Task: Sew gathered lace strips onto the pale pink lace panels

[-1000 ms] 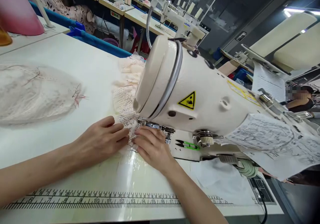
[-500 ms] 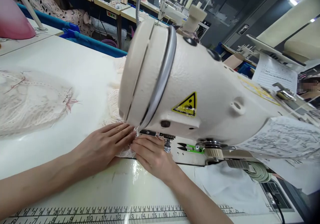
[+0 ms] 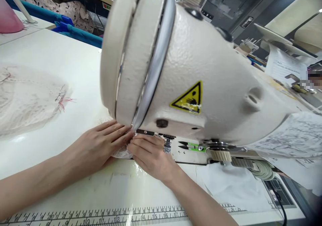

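The head of a sewing machine (image 3: pixel 186 68) fills the middle of the view. Under its left end lies a piece of pale lace fabric (image 3: pixel 122 152), mostly covered by my hands. My left hand (image 3: pixel 102 143) rests flat on the lace, fingers stretched out and close together. Just beside the presser foot area, my right hand (image 3: pixel 151 153) has its fingers bent over the lace edge; its thumb and fingertips are hidden. The needle cannot be seen behind the machine head and fingers. Green-handled thread snips (image 3: pixel 191 146) lie on the machine bed, right of my right hand.
Another sheer lace piece (image 3: pixel 30 100) with loose red threads lies on the left of the white table (image 3: pixel 77 68). A printed ruler scale (image 3: pixel 120 216) runs along the front edge. White cloth (image 3: pixel 226 182) lies at the right, below a papered part of the machine.
The view has moved closer to the machine, whose head now looks larger and covers more of the lace. Both hands keep nearly the same pose, slightly farther left in the picture.
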{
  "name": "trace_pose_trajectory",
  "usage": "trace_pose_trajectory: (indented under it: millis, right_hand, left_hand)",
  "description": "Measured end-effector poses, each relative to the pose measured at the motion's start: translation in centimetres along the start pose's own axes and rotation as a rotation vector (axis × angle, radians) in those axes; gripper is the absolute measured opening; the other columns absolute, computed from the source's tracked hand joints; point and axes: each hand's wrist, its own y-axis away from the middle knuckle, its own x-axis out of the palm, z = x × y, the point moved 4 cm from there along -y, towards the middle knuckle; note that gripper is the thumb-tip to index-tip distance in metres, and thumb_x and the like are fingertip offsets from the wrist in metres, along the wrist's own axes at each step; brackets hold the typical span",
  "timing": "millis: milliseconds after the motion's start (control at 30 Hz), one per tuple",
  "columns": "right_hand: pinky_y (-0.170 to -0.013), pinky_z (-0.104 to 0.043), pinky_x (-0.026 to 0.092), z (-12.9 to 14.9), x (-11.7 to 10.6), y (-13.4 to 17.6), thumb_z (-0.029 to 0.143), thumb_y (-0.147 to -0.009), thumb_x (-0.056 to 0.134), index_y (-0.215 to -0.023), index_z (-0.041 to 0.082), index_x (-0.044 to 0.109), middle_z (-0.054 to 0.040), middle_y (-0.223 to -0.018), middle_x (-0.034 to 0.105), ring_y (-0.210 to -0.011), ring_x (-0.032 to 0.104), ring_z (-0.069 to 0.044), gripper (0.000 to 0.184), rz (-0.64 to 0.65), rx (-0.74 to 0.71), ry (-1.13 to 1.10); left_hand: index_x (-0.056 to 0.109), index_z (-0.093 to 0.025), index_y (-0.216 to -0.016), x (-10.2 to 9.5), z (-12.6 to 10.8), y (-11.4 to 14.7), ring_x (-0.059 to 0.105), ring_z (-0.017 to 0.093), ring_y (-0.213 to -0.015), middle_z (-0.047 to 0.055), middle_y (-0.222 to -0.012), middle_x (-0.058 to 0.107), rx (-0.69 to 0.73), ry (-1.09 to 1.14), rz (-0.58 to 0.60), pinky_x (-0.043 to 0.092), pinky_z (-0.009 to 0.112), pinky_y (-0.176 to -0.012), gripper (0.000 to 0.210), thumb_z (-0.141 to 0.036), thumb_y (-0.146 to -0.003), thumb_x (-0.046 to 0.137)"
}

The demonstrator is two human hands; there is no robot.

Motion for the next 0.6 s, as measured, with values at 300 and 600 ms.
trace_pose_trajectory:
  millis: [300,600]
  right_hand:
    - [-0.089,-0.026,0.060,-0.3,0.3,0.4,0.011,-0.100,0.061,-0.103,0.027,0.075,-0.0001,-0.103,0.077,-0.106,0.070,-0.016,0.022,0.091,0.010,0.036]
    - [-0.094,-0.030,0.061,-0.8,0.0,0.8,0.015,-0.101,0.063,-0.106,0.025,0.073,-0.0027,-0.103,0.077,-0.104,0.073,-0.019,0.015,0.082,0.048,0.054]
  left_hand:
    - [0.058,-0.022,-0.147,0.3,0.1,0.1,0.062,0.028,-0.135,0.008,-0.135,0.073,-0.050,0.024,0.030,0.043,0.048,-0.122,0.053,-0.021,-0.095,0.050]
    - [0.065,-0.016,-0.137,-0.9,-0.8,-1.1,0.064,0.029,-0.132,0.011,-0.130,0.075,0.001,-0.060,0.040,0.047,0.046,-0.117,0.042,-0.023,-0.100,0.047]
